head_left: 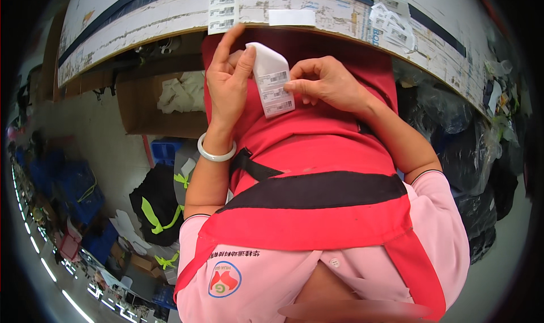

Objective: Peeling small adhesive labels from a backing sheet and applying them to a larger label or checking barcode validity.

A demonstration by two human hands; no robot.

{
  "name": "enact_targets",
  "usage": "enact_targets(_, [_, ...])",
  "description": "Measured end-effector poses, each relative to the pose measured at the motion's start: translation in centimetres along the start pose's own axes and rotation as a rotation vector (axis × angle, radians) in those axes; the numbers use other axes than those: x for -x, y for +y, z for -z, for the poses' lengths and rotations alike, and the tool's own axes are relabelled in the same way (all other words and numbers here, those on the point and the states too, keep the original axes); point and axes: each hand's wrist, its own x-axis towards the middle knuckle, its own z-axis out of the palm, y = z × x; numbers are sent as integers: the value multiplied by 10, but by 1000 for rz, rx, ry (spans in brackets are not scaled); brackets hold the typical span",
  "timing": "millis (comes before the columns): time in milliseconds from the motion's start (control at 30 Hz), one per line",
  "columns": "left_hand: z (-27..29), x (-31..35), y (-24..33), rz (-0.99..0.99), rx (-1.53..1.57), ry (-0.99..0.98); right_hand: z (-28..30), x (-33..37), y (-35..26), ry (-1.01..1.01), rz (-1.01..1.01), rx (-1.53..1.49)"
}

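Note:
Between my hands, in front of my red apron (317, 147), hangs a short white strip of printed barcode labels (274, 87), its upper end curled over. My left hand (229, 76) pinches that curled end between thumb and a finger, while its index finger points up toward the table edge. At the strip's right edge, my right hand (328, 82) has thumb and index finger closed on it beside the printed labels. A longer strip of similar labels (222, 8) lies on the table just beyond my left fingertips. To its right is a blank white slip (292, 18).
The worn white table (153, 17) runs across the far side. More label strips and tags (394, 19) lie at its right. Beneath it, a cardboard box (141, 104) holds pale cloth. Plastic-wrapped bundles (453, 136) stand at right; black bundles with lime-green ties (156, 209) at left.

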Motion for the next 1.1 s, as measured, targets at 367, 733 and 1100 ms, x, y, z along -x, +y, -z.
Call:
enact_targets(367, [13,-2,12,177,-296,-419,-5,0,3,151,189,32])
enact_targets(733, [-1,1,15,265,-210,-315,-2,-3,-1,194,288,-29])
enact_targets(1100, [-2,1,9,217,-347,-360,5,-7,-7,272,298,266])
